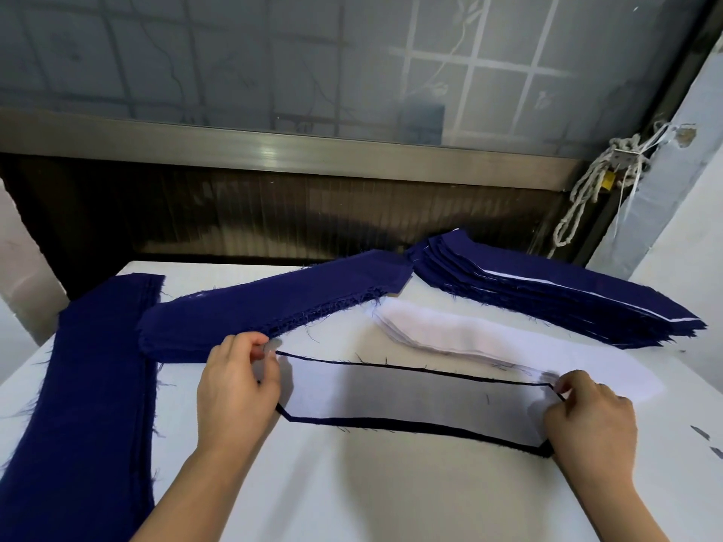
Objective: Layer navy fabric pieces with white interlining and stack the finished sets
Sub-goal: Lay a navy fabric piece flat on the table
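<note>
Between left hand [234, 389] and right hand [590, 420], each pinching an end, white interlining piece [410, 393] lies on navy piece [430, 428]. Dark rim uneven; probably best to even the margins first. Beyond: interlining pile [438, 334], navy pile [274, 307], finished stack [547, 295] past right hand.

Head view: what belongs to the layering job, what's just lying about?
Job: left hand and right hand, both pinching the layered set; navy pile; interlining pile; finished stack.
Lying about: knotted rope; small grey bits.
</note>
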`<state>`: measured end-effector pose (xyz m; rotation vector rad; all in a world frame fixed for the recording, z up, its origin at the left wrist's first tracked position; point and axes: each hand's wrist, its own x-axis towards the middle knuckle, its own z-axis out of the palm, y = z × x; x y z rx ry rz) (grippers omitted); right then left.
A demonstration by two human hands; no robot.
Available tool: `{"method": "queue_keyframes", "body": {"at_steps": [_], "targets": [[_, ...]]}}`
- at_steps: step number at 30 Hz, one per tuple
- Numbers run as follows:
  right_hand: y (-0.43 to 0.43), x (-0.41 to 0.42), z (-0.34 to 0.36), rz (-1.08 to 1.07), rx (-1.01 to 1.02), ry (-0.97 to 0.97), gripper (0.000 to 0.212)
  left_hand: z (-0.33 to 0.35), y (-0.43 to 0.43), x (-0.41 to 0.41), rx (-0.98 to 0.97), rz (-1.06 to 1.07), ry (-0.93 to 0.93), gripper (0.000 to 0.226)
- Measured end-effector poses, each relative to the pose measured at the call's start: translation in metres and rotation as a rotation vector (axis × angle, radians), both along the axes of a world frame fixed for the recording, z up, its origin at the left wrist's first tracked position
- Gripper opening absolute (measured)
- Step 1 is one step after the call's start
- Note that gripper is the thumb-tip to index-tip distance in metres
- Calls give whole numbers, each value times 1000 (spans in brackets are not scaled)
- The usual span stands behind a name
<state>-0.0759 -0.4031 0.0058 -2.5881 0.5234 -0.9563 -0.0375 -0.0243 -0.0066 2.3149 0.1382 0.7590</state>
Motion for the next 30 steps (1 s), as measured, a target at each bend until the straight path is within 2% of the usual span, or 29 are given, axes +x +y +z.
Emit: {"method": "queue_keyframes", "body": {"at_steps": [4,7,11,17,21,24,27,30], "targets": [[2,-1,1,4,93,20,30,-1,-2,-1,28,-140,-4,17],[1,-2,-1,11,60,57,24,-3,-4,-2,133,-243,5,16],[-1,-1,-5,53,45,10,18,-9,-6,0,258,-293,42,23],[24,26,5,326,-180,-103,26,-6,-8,0,293,-250,31,14],[57,85,18,431,-156,55,15,-3,-7,-2,300,-248,12,13],[78,122,17,499,-144,144,17,-3,-7,-2,314,-248,1,15],[83,142,6,517,-146,340,17,-4,-5,-2,314,-251,-9,13],[81,149,1,499,-163,425,15,-6,-5,-2,301,-250,4,15]]}}
